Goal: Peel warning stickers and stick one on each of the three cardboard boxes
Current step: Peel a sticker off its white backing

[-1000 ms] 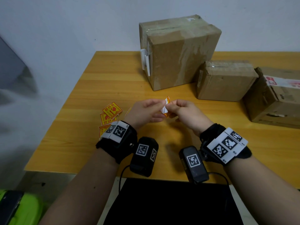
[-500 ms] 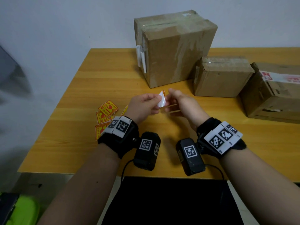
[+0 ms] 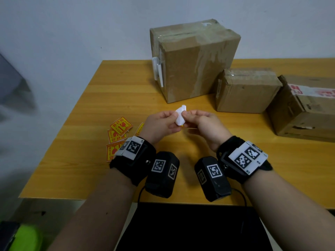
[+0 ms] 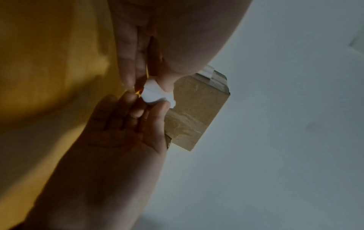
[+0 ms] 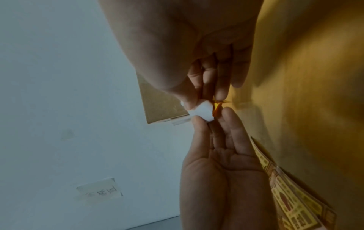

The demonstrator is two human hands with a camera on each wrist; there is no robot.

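Note:
Both hands meet above the middle of the table and pinch one warning sticker (image 3: 180, 115), whose curled white backing faces me. My left hand (image 3: 174, 119) holds its left side, my right hand (image 3: 186, 115) its right side. In the left wrist view the backing (image 4: 155, 93) bends between thumb tips, with a sliver of orange (image 4: 138, 91) beside it. The right wrist view shows the orange sticker corner (image 5: 217, 104) parted from the white backing (image 5: 202, 112). Behind the hands stand a tall taped box (image 3: 195, 58), a small box (image 3: 246, 91) and a third box (image 3: 304, 109).
Several loose orange-and-red stickers (image 3: 118, 133) lie on the wooden table (image 3: 108, 98) left of my left wrist, also visible in the right wrist view as a fanned stack (image 5: 295, 194). A white wall stands behind the table. A black surface lies below the table's near edge.
The sticker has turned in my fingers: its orange edge showed before, now mostly curled white backing shows. Both hands stay together over the table's middle.

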